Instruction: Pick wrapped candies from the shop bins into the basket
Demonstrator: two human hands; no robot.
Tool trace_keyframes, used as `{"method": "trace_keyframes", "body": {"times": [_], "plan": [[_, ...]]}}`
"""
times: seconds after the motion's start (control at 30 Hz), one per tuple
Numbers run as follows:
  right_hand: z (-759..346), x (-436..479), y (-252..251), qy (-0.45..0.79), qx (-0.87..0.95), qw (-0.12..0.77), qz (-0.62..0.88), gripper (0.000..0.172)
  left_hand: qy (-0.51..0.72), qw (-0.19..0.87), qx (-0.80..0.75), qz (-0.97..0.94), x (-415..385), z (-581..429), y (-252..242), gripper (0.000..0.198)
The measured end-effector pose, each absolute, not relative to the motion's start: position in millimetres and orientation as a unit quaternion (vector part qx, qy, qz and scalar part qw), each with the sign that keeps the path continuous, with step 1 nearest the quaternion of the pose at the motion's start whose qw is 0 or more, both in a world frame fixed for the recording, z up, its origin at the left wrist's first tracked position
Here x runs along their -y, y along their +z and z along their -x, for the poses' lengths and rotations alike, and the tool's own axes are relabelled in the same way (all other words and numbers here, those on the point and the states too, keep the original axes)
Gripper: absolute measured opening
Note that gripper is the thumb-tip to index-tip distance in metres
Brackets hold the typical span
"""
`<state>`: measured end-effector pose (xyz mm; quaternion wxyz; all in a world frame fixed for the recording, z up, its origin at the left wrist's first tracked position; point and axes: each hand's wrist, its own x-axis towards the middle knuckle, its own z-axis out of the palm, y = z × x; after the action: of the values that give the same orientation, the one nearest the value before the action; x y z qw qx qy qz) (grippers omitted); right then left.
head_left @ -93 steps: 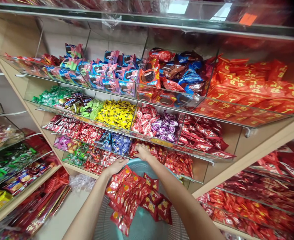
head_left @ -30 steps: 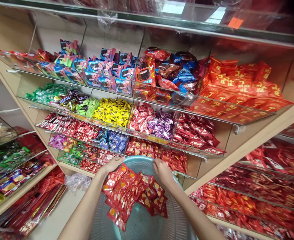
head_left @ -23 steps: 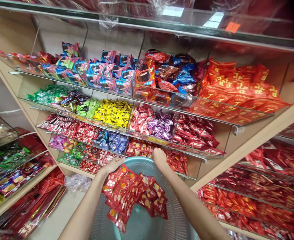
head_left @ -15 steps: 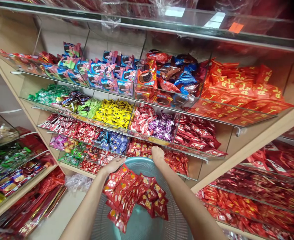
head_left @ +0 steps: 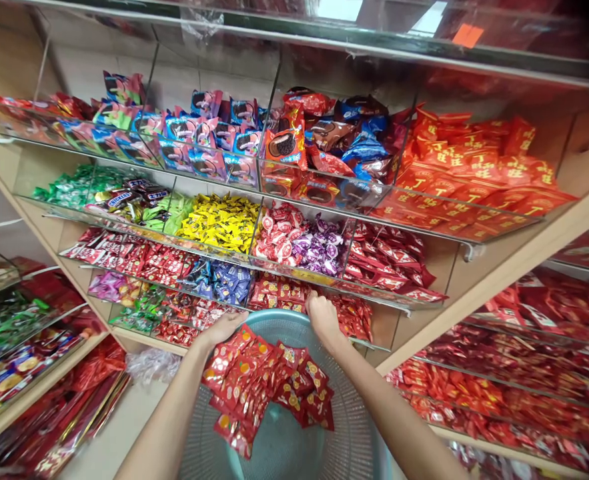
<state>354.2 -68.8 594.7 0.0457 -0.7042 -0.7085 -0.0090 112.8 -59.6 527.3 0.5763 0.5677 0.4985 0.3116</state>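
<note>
A green-blue plastic basket (head_left: 274,457) with mesh walls is below me, tilted toward the shelves. Inside it lies a heap of small red packets (head_left: 244,373) printed with orange fruit. At its far left rim, my left hand (head_left: 227,327) is closed on the edge, with the thumb along the top. My right hand (head_left: 323,315) reaches past the far right rim with its fingers curled. It is right in front of a bin of similar red packets (head_left: 279,291). What those fingers hold, if anything, is hidden.
Tiered shelves with clear dividers hold yellow-wrapped sweets (head_left: 219,223), purple-wrapped sweets (head_left: 321,247), blue biscuit packs (head_left: 207,137) and orange-red packets (head_left: 474,173). A clear shelf lip (head_left: 374,300) juts out above my right hand. More stocked shelves flank both sides.
My right hand has shifted slightly right along the basket's far rim. The view has moved a little, and my left hand keeps its place on the basket, the packets inside lying as before.
</note>
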Motion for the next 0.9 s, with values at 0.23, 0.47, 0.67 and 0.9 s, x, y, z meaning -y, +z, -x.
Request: {"method": "trace_keyframes", "body": {"times": [0.23,0.47,0.67,0.9], "plan": [[-378.7,127.2,586.7,0.023,0.742,0.201,0.638,0.028,0.309,0.574,-0.502,-0.568,55.2,-112.5,520.5,0.048],[-392.3,161.5,565.1,0.235,0.755,0.251,0.559,0.027,0.306,0.575,-0.495,-0.575,52.8,-109.8,515.9,0.052],[-392.5,168.0,542.2,0.486,0.705,0.207,0.474,0.027,0.311,0.565,-0.501,-0.577,52.9,-109.9,514.3,0.053],[-393.0,150.9,518.2,0.607,0.628,0.15,0.462,0.029,0.315,0.566,-0.502,-0.573,56.1,-111.3,518.1,0.052]]}}
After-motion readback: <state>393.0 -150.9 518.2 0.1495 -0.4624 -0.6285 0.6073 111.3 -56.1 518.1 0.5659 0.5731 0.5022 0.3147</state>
